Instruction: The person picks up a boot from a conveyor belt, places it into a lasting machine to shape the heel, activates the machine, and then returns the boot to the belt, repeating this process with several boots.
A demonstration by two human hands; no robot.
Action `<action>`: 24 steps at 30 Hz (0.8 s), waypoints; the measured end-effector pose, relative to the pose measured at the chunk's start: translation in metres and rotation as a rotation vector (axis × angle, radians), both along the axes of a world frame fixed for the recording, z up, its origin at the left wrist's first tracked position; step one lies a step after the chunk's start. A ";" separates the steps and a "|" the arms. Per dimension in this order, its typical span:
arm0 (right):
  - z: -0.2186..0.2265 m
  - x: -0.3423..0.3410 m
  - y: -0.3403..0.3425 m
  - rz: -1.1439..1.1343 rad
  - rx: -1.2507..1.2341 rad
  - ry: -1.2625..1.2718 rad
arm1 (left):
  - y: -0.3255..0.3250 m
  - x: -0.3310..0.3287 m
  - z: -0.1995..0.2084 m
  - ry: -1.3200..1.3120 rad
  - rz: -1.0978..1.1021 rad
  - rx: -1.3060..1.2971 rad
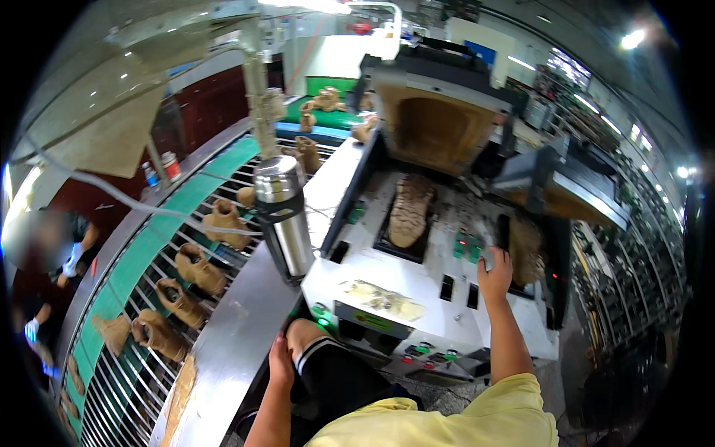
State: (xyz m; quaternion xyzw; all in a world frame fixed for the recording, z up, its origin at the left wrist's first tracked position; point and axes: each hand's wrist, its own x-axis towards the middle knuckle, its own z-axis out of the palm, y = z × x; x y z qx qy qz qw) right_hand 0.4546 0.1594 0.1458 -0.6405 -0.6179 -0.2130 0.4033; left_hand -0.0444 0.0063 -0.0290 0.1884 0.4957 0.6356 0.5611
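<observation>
My right hand [495,277] rests on the white top of a press machine [350,257], fingers curved around a small grey piece [488,259] that I cannot make out. Left of it, a brown shoe sole [410,212] lies tread up in a dark recess under a raised lid [439,123]. A second brown sole [526,249] sits in the right-hand recess, beneath another tilted lid [570,186]. My left hand [281,363] is low beside my knee, close to the metal table edge and the machine's front corner; its fingers are mostly hidden.
A steel thermos [283,216] stands on the metal side table [246,320]. Several tan shoes [197,270] sit on a roller conveyor [141,372] to the left, with more on a green belt [342,119] behind. Buttons [424,348] line the machine's front. Another person [71,253] is at far left.
</observation>
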 end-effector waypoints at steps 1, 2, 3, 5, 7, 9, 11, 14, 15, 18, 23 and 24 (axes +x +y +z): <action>0.005 0.019 -0.013 -0.117 -0.038 0.017 | 0.017 0.024 0.010 -0.114 -0.052 0.032; 0.014 0.033 -0.022 -0.190 -0.103 0.016 | 0.038 0.037 0.011 -0.243 -0.107 0.067; 0.019 0.051 -0.028 -0.237 -0.070 -0.020 | 0.059 0.055 0.016 -0.283 -0.128 0.096; 0.027 0.082 -0.033 -0.332 -0.124 -0.003 | 0.068 0.080 0.025 -0.232 -0.136 0.095; 0.041 0.108 -0.027 -0.421 -0.283 0.106 | 0.065 0.069 0.005 -0.147 -0.108 -0.004; 0.057 0.122 -0.018 -0.556 -0.466 0.193 | 0.046 0.059 0.005 -0.246 -0.103 -0.064; 0.074 0.130 0.000 -0.609 -0.694 0.329 | 0.023 0.035 -0.004 -0.118 -0.083 -0.050; 0.081 0.164 0.032 -0.335 -1.034 0.470 | -0.015 -0.006 -0.019 -0.048 0.068 -0.091; 0.059 0.222 0.045 -0.419 -1.038 0.336 | -0.010 -0.006 -0.026 -0.069 0.068 -0.105; 0.130 0.140 0.049 -0.424 -0.989 0.365 | -0.056 -0.058 -0.027 -0.065 0.246 -0.126; 0.092 0.121 -0.017 -0.417 -0.409 0.282 | -0.086 -0.072 -0.015 -0.014 0.406 -0.116; 0.083 0.110 -0.037 -0.314 -0.268 0.370 | -0.094 -0.073 -0.015 -0.024 0.401 -0.104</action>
